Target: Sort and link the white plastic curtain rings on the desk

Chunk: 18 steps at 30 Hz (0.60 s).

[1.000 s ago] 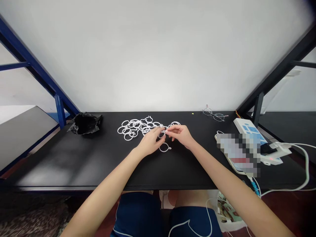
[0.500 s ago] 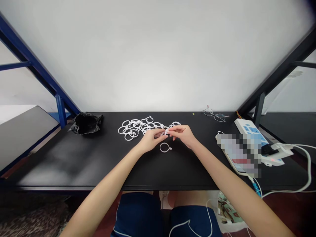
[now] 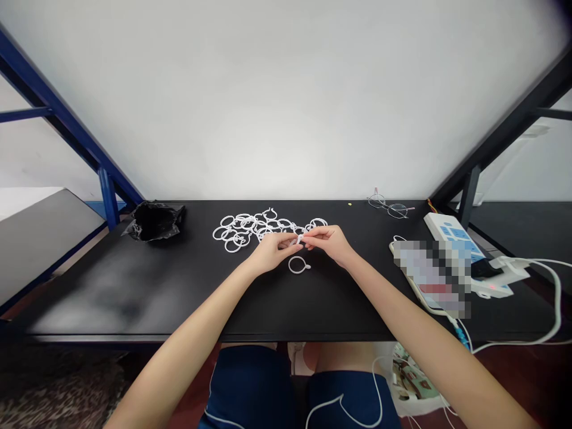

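Little has shifted since the earlier frame: a small white ring (image 3: pixel 300 239) is pinched between left hand (image 3: pixel 271 252) and right hand (image 3: pixel 331 243), raised off the surface (image 3: pixel 179 286) (for fingertip access), beside the ring pile (image 3: pixel 254 229).

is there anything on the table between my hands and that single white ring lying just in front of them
Nothing visible. The single white ring lies alone on bare black table, just below the left hand and right hand, which pinch a small white piece between them. The pile of rings sits behind the hands.
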Available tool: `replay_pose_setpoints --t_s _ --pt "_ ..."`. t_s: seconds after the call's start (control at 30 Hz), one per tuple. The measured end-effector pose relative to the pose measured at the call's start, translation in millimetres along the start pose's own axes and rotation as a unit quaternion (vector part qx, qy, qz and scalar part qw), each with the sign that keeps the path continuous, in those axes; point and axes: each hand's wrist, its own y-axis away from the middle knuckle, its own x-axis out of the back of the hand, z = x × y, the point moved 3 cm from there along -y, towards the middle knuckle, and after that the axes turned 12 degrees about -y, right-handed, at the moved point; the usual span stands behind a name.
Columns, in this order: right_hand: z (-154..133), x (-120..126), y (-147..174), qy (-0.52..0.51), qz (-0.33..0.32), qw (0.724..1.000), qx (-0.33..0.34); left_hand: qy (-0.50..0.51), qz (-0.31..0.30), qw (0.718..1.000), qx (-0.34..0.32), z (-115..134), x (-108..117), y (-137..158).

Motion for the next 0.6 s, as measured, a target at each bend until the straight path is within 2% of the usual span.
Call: replay_pose_setpoints --t_s 0.3,0.43,0.53,0.6 --pt "-1.9 1.7 -1.6 0.014 0.003 1.0 0.017 0.034 -0.01 0.999 0.018 0.2 0.1 -0.3" --pt "-9.6 10.1 -3.9 0.011 0.053 0.997 0.059 0.023 0.008 0.999 0.021 0.2 0.0 0.0" --pt "-12.2 14.7 -4.6 -0.001 0.098 0.993 0.068 0.005 0.016 1.0 -0.012 2.0 -1.6 0.5" --pt "-11.9 15.0 -4.7 -0.001 0.105 0.992 0.065 0.0 0.018 0.999 -0.03 3.4 -2.8 1.0"
